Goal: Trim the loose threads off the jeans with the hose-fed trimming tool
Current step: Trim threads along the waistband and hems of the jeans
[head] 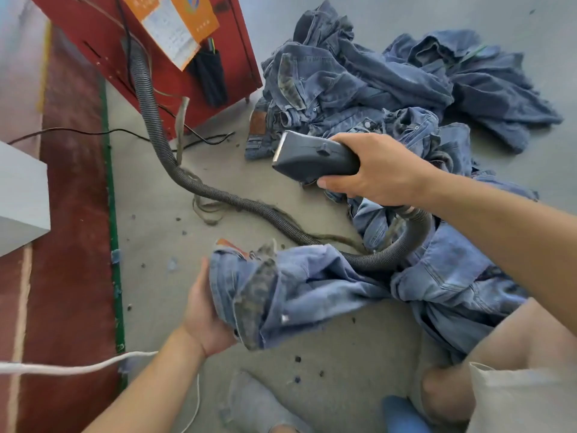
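Right hand (379, 170) fingers wrapped tight on the trimming tool (312, 156), up in the air | left hand (207, 310) holds the jeans (306, 285) bunched on the floor | risk: the hose (237, 203) lies over the jeans and could snag them.

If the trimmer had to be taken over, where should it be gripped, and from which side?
Probably the narrow rear handle of the trimmer, where the right hand wraps it now, coming from the hose end. The wide cutting head points away to the left, so a rear grip keeps fingers off the blade.
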Available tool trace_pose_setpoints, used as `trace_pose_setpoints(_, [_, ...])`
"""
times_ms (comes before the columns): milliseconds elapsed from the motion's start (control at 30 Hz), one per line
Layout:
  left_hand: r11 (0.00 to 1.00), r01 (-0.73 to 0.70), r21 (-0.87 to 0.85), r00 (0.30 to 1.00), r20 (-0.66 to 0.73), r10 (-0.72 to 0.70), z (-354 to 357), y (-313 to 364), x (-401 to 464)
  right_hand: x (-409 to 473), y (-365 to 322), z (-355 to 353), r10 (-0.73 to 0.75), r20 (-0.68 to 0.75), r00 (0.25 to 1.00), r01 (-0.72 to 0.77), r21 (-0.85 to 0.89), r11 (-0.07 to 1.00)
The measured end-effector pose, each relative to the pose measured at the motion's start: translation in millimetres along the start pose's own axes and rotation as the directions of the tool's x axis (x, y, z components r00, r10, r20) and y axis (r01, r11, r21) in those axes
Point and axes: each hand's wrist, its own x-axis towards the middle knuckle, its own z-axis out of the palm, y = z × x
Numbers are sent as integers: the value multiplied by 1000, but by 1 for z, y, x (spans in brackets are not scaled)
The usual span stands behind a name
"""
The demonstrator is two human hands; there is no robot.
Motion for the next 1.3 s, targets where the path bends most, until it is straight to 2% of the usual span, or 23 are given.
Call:
trace_pose_setpoints(67, [995, 78, 67, 996, -38, -76, 3, -11, 7, -1, -6, -1, -29, -27, 999, 30, 37, 999])
trace_pose_setpoints(100, [991, 75, 112, 997, -37, -71, 5, -10, 9, -2, -10, -1, -46, -50, 998, 48, 47, 998])
trace_pose_setpoints(233, [974, -108, 200, 990, -68, 123, 3, -1, 14, -5, -26, -6, -127, -181, 975, 144, 82, 986])
trace_pose_setpoints(300, [978, -145, 153, 984, -79, 158, 3, -3, 14, -6, -33, -10, -201, -245, 949, 231, 103, 967])
trace_pose_setpoints(400, [990, -133, 47, 986, -98, 137, 3, -6, 12, -9, -42, -14, -324, -330, 886, 361, 54, 931])
trace_pose_setpoints(500, [984, -103, 149, 971, -200, 132, -5, -10, 16, -12, -38, -15, -395, -338, 854, 414, -18, 910])
trace_pose_setpoints(567, [967, -104, 234, 921, -343, 182, -11, -12, 21, -13, -33, -16, -417, -276, 866, 416, -63, 907])
trace_pose_setpoints(633, [969, -128, 213, 895, -395, 206, -3, -11, 22, -14, -26, -17, -405, -146, 903, 397, -77, 914])
trace_pose_setpoints(667, [973, -123, 195, 918, -350, 186, 4, -8, 23, -14, -23, -16, -380, -61, 923, 375, -86, 923])
trace_pose_setpoints(733, [971, -156, 180, 968, -167, 187, 21, 0, 20, -15, -16, -15, -303, 119, 946, 317, -122, 941])
trace_pose_setpoints(767, [963, -188, 191, 972, -105, 210, 26, 5, 19, -15, -13, -15, -266, 192, 945, 295, -146, 944])
trace_pose_setpoints(833, [956, -232, 179, 966, -69, 248, 33, 9, 18, -15, -6, -17, -204, 287, 936, 265, -195, 944])
trace_pose_setpoints(967, [944, -277, 177, 953, -77, 294, 40, 12, 16, -16, -3, -18, -137, 379, 915, 251, -269, 930])
trace_pose_setpoints(1100, [948, -256, 189, 966, 35, 254, 47, 10, 15, -21, -21, 9, -166, 469, 867, 334, -301, 893])
trace_pose_setpoints(1200, [955, -252, 157, 967, -5, 256, 46, 12, 16, -21, -29, 17, -213, 515, 830, 384, -251, 888])
trace_pose_setpoints(1300, [952, -263, 156, 960, -52, 274, 42, 16, 12, -18, -24, 2, -217, 459, 861, 340, -204, 918])
